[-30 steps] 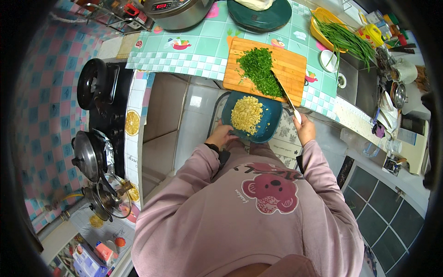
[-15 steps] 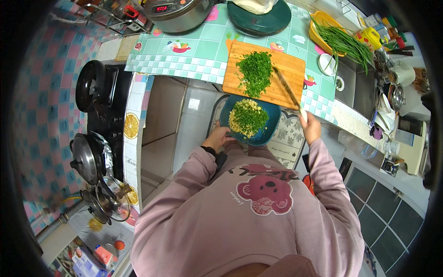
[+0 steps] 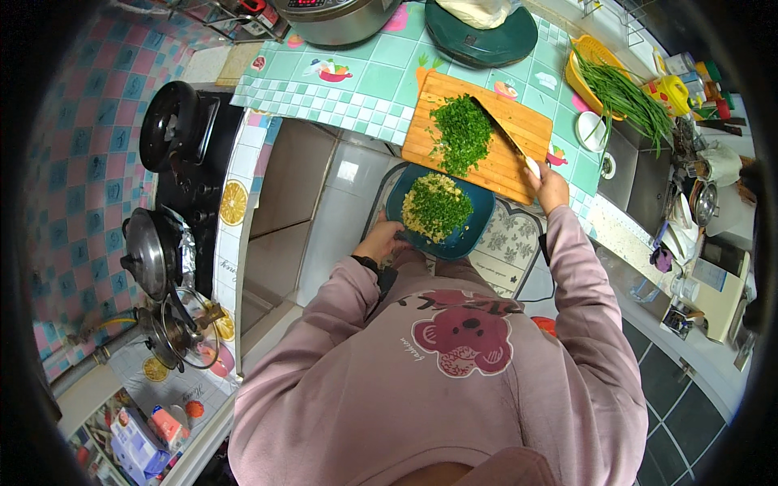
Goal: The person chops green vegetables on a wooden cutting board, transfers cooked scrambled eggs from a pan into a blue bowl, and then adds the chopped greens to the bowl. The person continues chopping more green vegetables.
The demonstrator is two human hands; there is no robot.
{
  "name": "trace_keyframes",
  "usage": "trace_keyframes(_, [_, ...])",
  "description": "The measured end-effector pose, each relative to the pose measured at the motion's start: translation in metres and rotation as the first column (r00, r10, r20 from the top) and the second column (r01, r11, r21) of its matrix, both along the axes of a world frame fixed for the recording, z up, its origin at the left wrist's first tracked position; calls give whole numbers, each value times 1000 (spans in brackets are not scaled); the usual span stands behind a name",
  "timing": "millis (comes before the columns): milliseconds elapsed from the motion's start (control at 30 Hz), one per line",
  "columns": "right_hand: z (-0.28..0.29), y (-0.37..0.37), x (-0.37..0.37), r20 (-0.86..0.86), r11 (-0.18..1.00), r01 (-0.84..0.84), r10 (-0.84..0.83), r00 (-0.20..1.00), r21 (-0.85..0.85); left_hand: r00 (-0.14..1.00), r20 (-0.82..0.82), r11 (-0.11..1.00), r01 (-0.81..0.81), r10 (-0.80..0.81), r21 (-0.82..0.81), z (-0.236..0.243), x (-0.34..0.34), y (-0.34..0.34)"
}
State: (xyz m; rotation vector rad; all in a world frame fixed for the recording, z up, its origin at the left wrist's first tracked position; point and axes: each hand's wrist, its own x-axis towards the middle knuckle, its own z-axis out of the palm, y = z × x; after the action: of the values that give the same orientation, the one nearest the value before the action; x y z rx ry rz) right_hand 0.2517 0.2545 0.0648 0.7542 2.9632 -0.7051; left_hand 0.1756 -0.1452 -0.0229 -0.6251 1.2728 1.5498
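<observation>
My right hand (image 3: 552,191) is closed round the pale handle of a kitchen knife (image 3: 509,136). Its blade lies slantwise over the wooden cutting board (image 3: 516,180), with the tip beside the far edge of a pile of chopped greens (image 3: 459,138). My left hand (image 3: 382,241) grips the left side of a dark teal bowl (image 3: 484,212), its fingers partly hidden by the rim. The bowl is held just under the board's near edge, in front of my body. In it lies a crumbly pale yellow mixture (image 3: 417,202) topped with chopped greens.
Behind the board stand a rice cooker (image 3: 340,23) and a round dark green scale-like plate (image 3: 478,50). To the right are a yellow basket (image 3: 579,69) with long green stalks, a small white bowl (image 3: 591,130) and a sink (image 3: 636,174). A stove (image 3: 203,182) with pans is at left.
My right hand has moved up and slightly right with the knife, whose tip now reaches the far side of the greens. The bowl stays in my left hand, and the view has shifted slightly.
</observation>
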Motion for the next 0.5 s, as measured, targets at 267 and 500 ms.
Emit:
trace_keyframes(267, [9,-52,68,44,998,23,-20,999,-54,999,8,999,35,-35,-27,7,-5,1])
trace_keyframes(500, [12,-99,133,112,990,-97,108,988,-107,999,17,998,48,-48,28,7,-12,0])
